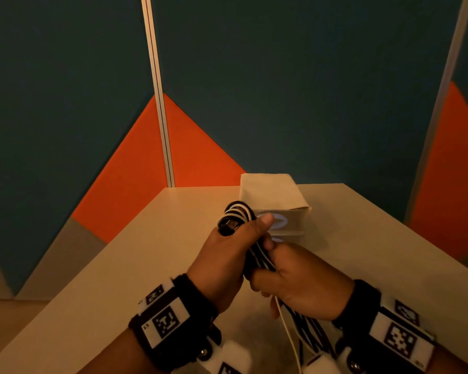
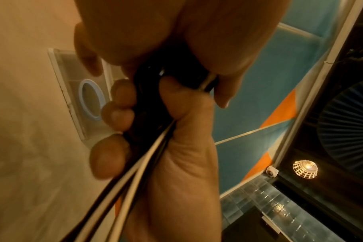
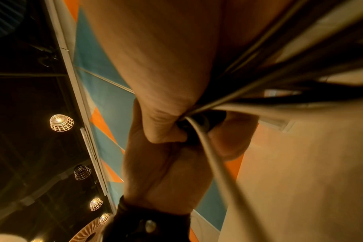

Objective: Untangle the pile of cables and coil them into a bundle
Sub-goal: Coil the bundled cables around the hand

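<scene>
A bundle of black and white cables point(image 1: 239, 215) is held upright over the white table point(image 1: 106, 279). My left hand point(image 1: 238, 244) grips its upper part, thumb pointing up, and coiled loops stick out above the fist. Just below, my right hand point(image 1: 284, 273) holds the lower part of the bundle, with loose strands point(image 1: 295, 336) hanging down from it between my wrists. In the left wrist view, the right hand's fingers point(image 2: 116, 114) curl round the black cables point(image 2: 147, 114). The right wrist view shows the strands point(image 3: 213, 163) leaving both fists.
A white box with a blue ring point(image 1: 281, 220) on its clear front stands on the table just behind the hands, with pale paper point(image 1: 270, 193) lying on top of it. Blue and orange wall panels point(image 1: 227, 76) close in the table's far side.
</scene>
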A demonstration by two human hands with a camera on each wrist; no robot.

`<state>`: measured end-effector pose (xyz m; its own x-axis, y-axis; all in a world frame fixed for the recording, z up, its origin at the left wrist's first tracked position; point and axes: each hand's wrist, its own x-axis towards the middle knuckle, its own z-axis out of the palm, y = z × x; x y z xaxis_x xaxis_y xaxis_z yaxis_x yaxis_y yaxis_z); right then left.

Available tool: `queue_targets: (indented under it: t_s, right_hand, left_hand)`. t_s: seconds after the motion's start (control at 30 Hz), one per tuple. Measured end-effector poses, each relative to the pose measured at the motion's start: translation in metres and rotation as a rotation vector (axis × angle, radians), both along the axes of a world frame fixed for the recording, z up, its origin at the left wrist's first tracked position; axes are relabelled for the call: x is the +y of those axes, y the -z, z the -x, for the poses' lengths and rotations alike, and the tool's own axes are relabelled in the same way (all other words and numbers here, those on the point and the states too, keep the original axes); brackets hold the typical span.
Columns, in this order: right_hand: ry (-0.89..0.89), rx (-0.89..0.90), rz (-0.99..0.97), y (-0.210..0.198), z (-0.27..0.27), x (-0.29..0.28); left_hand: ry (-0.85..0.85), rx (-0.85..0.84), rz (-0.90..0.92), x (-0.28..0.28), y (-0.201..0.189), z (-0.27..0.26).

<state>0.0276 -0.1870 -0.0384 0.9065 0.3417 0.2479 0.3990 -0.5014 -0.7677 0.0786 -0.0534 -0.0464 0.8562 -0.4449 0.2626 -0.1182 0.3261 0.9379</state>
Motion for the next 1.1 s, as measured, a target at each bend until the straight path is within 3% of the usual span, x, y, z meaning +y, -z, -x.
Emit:
queue_targets:
  t_s: [0.27, 0.37, 0.43, 0.47, 0.57, 0.63, 0.83, 0.97, 1.1]
  right_hand:
    - [-0.040, 0.270, -0.102, -0.012, 0.006, -0.010]
    - [-0.063, 0.376, -0.173, -0.013, 0.009, -0.012]
    - [-0.063, 0.448, -0.193, -0.014, 0.009, -0.012]
    - [-0.056, 0.479, -0.187, -0.014, 0.009, -0.011]
    - [-0.008, 0.557, -0.128, -0.014, 0.009, -0.012]
    - [0.014, 0.565, -0.075, -0.012, 0.009, -0.012]
    - [0.054, 0.453, 0.020, -0.010, 0.010, -0.009]
    - [0.053, 0.375, 0.137, -0.015, 0.012, -0.008]
    - [0.044, 0.372, 0.105, -0.016, 0.009, -0.009]
  left_hand:
    - [0.227, -0.049, -0.109, 0.025, -0.015, -0.010]
    - [0.232, -0.218, -0.239, 0.040, -0.024, -0.016]
    - [0.113, -0.448, -0.404, 0.049, -0.028, -0.020]
    - [0.024, -0.640, -0.555, 0.053, -0.031, -0.018]
    - [-0.237, -1.372, -1.053, 0.053, -0.029, -0.016]
    - [-0.277, -1.554, -1.194, 0.043, -0.027, -0.009]
    - [-0.425, -1.716, -1.265, 0.018, -0.012, 0.010]
    - [-0.299, -1.585, -1.289, 0.016, -0.009, 0.007]
    - [-0.283, -1.548, -1.208, 0.022, -0.007, -0.002]
